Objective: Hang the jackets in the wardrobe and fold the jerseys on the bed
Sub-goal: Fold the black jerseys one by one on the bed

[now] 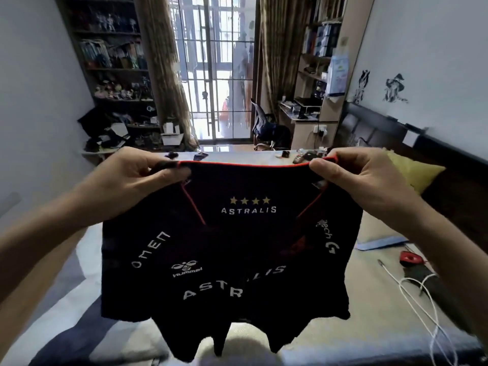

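Note:
A black jersey (237, 249) with red collar trim, four gold stars and white "ASTRALIS" lettering hangs in the air above the bed (330, 334). My left hand (137, 178) pinches its left shoulder at the collar. My right hand (353, 175) pinches the right shoulder. Between the two hands the collar edge is pulled taut. The jersey's sleeves fold inward, and its lower part dangles just above the sheet. No jacket or wardrobe is in view.
On the bed's right side lie a yellow pillow (412, 170), a blue sheet (380, 243), a red and black object (410, 257) and white cables (422, 302). Small items (303, 155) sit at the far edge. Beyond are a chair (266, 128), cluttered shelves (116, 75) and a barred glass door (216, 75).

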